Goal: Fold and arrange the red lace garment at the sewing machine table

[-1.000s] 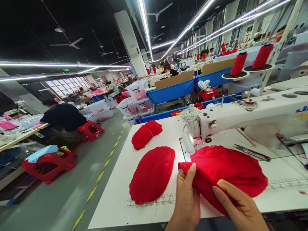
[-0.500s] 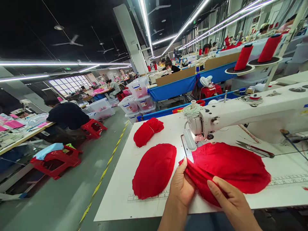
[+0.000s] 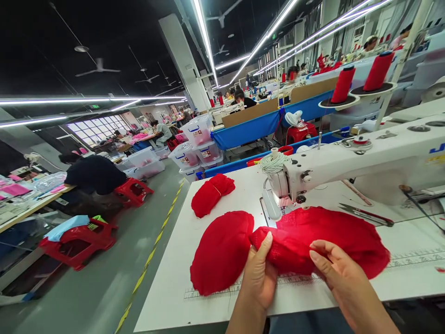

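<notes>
A red lace fabric piece lies under the head of the white sewing machine. My left hand pinches its folded left end, thumb on top. My right hand grips its front edge from the right. A flat oval stack of red fabric pieces lies just left of my left hand, touching the held piece. Farther back on the white table sits a tied bundle of red fabric.
Scissors lie right of the needle. Two red thread cones stand behind the machine. A ruler strip runs along the table's front edge. Left of the yellow floor line are red stools, clear bins and seated workers.
Both hands lifted and rolled the red piece's left end, pushing it left until it touches the oval stack. The view shifted slightly.
</notes>
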Action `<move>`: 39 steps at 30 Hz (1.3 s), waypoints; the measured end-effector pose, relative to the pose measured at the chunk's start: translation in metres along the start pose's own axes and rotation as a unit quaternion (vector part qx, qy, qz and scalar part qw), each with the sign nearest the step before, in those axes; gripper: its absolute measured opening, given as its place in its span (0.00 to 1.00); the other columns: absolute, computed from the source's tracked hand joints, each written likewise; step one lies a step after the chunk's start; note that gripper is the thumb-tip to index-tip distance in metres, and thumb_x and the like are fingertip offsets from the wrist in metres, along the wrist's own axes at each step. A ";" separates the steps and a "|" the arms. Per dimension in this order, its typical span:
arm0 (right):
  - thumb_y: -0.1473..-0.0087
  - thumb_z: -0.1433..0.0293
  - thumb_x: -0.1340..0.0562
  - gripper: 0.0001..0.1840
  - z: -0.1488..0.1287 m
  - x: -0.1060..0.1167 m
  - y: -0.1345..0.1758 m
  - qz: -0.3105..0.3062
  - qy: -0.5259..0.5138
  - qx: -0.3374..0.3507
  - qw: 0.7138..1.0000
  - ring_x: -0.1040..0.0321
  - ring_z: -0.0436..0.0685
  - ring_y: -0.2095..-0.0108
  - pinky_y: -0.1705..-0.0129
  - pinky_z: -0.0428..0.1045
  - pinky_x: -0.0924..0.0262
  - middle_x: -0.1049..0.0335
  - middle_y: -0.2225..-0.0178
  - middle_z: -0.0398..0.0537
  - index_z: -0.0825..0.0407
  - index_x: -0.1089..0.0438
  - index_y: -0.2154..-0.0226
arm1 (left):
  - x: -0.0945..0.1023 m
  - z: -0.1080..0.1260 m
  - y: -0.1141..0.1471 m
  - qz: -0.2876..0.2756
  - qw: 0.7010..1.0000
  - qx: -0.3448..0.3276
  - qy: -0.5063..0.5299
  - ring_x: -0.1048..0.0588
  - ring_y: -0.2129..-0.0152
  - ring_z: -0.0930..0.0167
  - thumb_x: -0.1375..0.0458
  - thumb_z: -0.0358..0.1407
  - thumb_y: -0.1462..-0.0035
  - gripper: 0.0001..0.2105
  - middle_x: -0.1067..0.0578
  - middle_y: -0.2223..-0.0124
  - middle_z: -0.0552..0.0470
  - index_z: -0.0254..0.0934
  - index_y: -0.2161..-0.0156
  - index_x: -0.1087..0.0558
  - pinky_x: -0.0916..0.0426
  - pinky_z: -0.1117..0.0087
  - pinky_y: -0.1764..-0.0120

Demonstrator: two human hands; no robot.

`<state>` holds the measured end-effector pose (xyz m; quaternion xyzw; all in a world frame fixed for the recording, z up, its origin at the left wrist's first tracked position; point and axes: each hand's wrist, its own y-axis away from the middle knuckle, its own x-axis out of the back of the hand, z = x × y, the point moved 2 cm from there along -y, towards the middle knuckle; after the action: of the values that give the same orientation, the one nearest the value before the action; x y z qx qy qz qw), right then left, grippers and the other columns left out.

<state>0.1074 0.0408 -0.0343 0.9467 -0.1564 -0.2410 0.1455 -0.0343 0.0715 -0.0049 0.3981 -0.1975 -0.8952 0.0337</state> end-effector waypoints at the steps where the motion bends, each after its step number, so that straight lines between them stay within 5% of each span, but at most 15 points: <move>1: 0.66 0.58 0.24 0.26 0.000 0.001 0.001 -0.017 -0.024 -0.049 0.998 0.31 0.55 0.63 0.62 0.45 0.33 0.28 0.64 0.46 0.50 0.29 0.65 | 0.000 0.002 0.000 0.008 1.000 -0.003 0.002 0.24 0.56 0.65 0.30 0.38 0.56 0.18 0.21 0.57 0.47 0.35 0.58 0.25 0.31 0.66 0.49; 4: 0.67 0.59 0.23 0.25 -0.001 -0.001 0.008 -0.048 -0.102 -0.154 0.982 0.32 0.52 0.68 0.68 0.44 0.33 0.28 0.68 0.45 0.52 0.29 0.67 | -0.003 0.004 -0.001 0.017 1.000 -0.013 -0.015 0.24 0.57 0.65 0.29 0.39 0.58 0.18 0.21 0.59 0.47 0.35 0.61 0.25 0.31 0.66 0.50; 7: 0.72 0.60 0.21 0.26 0.000 -0.008 0.013 -0.047 -0.139 -0.169 0.975 0.40 0.47 0.78 0.81 0.39 0.46 0.37 0.79 0.40 0.54 0.34 0.77 | -0.006 0.004 -0.002 0.016 0.999 -0.025 -0.033 0.24 0.58 0.65 0.29 0.41 0.57 0.19 0.21 0.59 0.47 0.35 0.60 0.25 0.30 0.67 0.51; 10: 0.70 0.58 0.22 0.27 -0.001 -0.016 0.018 -0.054 -0.102 -0.130 0.985 0.54 0.41 0.82 0.83 0.36 0.58 0.46 0.83 0.35 0.55 0.37 0.80 | -0.008 0.004 -0.004 0.018 0.998 -0.038 -0.045 0.23 0.59 0.66 0.29 0.41 0.57 0.20 0.22 0.60 0.47 0.35 0.60 0.25 0.30 0.67 0.53; 16: 0.74 0.60 0.21 0.26 -0.002 -0.022 0.021 -0.003 -0.068 -0.078 0.995 0.45 0.46 0.77 0.76 0.40 0.44 0.40 0.79 0.36 0.51 0.32 0.74 | -0.011 0.002 -0.010 0.036 0.992 -0.092 -0.073 0.23 0.65 0.67 0.31 0.43 0.55 0.17 0.22 0.65 0.49 0.34 0.66 0.27 0.30 0.67 0.57; 21: 0.67 0.55 0.25 0.22 0.010 -0.012 0.013 -0.056 0.004 -0.031 0.998 0.42 0.50 0.74 0.72 0.42 0.41 0.38 0.78 0.39 0.51 0.31 0.77 | -0.012 0.000 -0.016 0.067 0.989 -0.124 -0.051 0.25 0.71 0.71 0.30 0.39 0.57 0.15 0.25 0.70 0.53 0.34 0.70 0.30 0.29 0.68 0.59; 27: 0.50 0.51 0.35 0.23 0.019 -0.011 0.030 -0.084 0.173 0.166 0.967 0.45 0.51 0.75 0.71 0.43 0.41 0.43 0.78 0.42 0.52 0.35 0.81 | -0.012 0.001 -0.035 0.142 0.987 -0.048 0.059 0.25 0.75 0.71 0.34 0.27 0.56 0.09 0.25 0.74 0.52 0.33 0.73 0.31 0.28 0.66 0.61; 31: 0.49 0.51 0.37 0.24 0.023 -0.014 0.033 -0.051 0.170 0.164 0.970 0.47 0.50 0.75 0.72 0.43 0.44 0.47 0.78 0.41 0.52 0.40 0.80 | -0.008 0.002 -0.042 0.177 0.981 -0.016 0.080 0.26 0.77 0.72 0.39 0.24 0.49 0.06 0.25 0.74 0.50 0.32 0.74 0.31 0.28 0.66 0.60; 33: 0.51 0.49 0.35 0.26 0.022 -0.014 0.024 -0.048 0.145 0.135 0.979 0.50 0.48 0.75 0.74 0.42 0.47 0.50 0.78 0.39 0.52 0.42 0.80 | -0.006 0.003 -0.036 0.155 0.985 -0.025 0.071 0.24 0.74 0.70 0.38 0.25 0.49 0.06 0.24 0.71 0.49 0.33 0.72 0.31 0.28 0.65 0.58; 37: 0.59 0.48 0.31 0.29 0.011 -0.016 0.001 -0.059 0.093 0.087 0.990 0.52 0.48 0.75 0.75 0.42 0.49 0.51 0.77 0.38 0.52 0.43 0.80 | -0.007 0.003 -0.015 -0.010 0.999 0.031 0.015 0.23 0.65 0.67 0.32 0.33 0.52 0.11 0.22 0.65 0.47 0.33 0.64 0.27 0.28 0.66 0.55; 39: 0.61 0.47 0.30 0.29 0.003 -0.019 -0.005 -0.063 0.076 0.078 0.992 0.52 0.46 0.77 0.77 0.42 0.50 0.49 0.79 0.38 0.52 0.41 0.81 | -0.005 0.004 -0.009 -0.050 0.998 0.038 -0.031 0.23 0.66 0.69 0.31 0.35 0.54 0.14 0.23 0.66 0.49 0.33 0.63 0.27 0.29 0.67 0.55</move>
<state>0.0908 0.0517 -0.0305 0.9787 -0.1032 -0.1644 0.0675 -0.0328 0.0821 -0.0026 0.3809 -0.2122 -0.8993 -0.0326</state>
